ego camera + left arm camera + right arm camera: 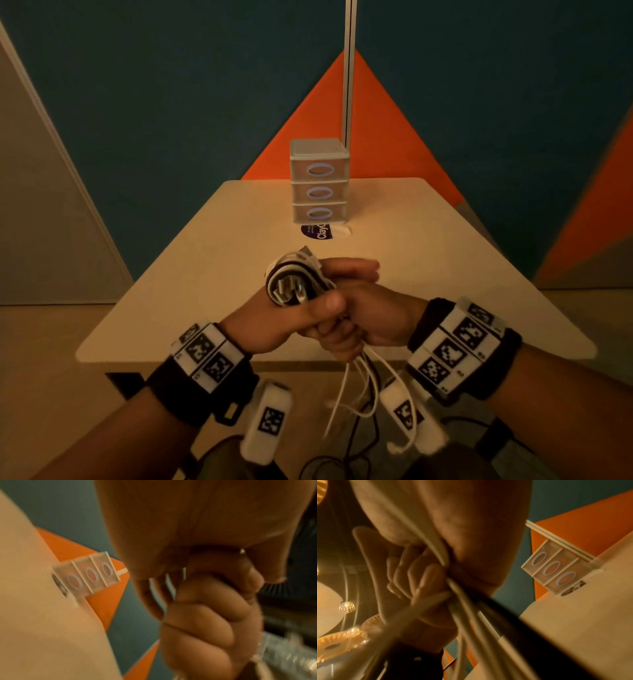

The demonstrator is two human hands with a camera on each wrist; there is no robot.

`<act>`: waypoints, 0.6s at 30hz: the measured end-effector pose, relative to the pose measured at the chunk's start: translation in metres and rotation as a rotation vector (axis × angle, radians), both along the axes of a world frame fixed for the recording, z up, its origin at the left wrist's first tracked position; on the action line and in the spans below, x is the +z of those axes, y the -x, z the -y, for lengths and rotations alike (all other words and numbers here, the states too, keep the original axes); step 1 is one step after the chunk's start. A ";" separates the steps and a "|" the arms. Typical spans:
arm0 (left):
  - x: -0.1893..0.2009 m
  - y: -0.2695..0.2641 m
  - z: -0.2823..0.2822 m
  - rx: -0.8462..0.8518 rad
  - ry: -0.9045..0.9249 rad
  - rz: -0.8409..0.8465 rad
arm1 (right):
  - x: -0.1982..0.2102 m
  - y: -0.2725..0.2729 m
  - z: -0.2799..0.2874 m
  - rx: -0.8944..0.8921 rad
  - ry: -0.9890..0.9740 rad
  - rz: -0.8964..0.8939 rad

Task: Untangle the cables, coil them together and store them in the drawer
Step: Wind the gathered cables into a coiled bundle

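A bundle of white and black cables [294, 282] is looped into a coil above the near part of the beige table [462, 274]. My left hand [308, 310] grips the coil from below, thumb lying across it. My right hand [356, 274] is wrapped over the coil's right side, both hands pressed together. Loose cable ends [359, 387] hang below the hands, past the table's front edge. White strands [169, 584] show between the fingers in the left wrist view, and blurred cables [471, 609] run down in the right wrist view. The three-drawer unit [320, 181] stands at the table's far side, all drawers shut.
A purple sticker [317, 232] and a small white object [342, 231] lie just in front of the drawer unit [85, 577] [556, 572]. A white pole [349, 68] rises behind it. Thin black cable [342, 459] lies on the floor below my hands.
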State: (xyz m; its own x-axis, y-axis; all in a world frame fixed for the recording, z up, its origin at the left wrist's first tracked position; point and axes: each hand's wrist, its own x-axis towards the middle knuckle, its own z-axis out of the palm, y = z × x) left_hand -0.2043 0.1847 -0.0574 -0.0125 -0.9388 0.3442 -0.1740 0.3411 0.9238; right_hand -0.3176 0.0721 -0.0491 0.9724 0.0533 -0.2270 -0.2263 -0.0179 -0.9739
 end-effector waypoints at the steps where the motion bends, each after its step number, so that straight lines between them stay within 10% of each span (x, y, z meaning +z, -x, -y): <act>1: 0.004 0.002 0.001 -0.012 0.011 -0.032 | 0.000 -0.001 -0.001 0.027 -0.026 0.006; 5: 0.009 0.003 0.002 0.012 0.167 0.012 | 0.006 0.003 0.002 0.022 -0.040 0.035; 13: 0.015 -0.010 0.005 0.240 0.127 -0.490 | -0.023 0.025 0.010 -0.067 0.127 0.061; 18: 0.013 -0.019 0.001 0.398 -0.016 -0.323 | -0.034 0.036 0.019 -0.116 0.207 -0.007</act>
State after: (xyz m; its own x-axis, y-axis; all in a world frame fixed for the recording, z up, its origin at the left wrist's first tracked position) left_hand -0.1857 0.1835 -0.0439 0.4512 -0.8546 0.2570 0.0076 0.2916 0.9565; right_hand -0.3539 0.0534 -0.0833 0.9677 -0.1066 -0.2283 -0.2452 -0.1904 -0.9506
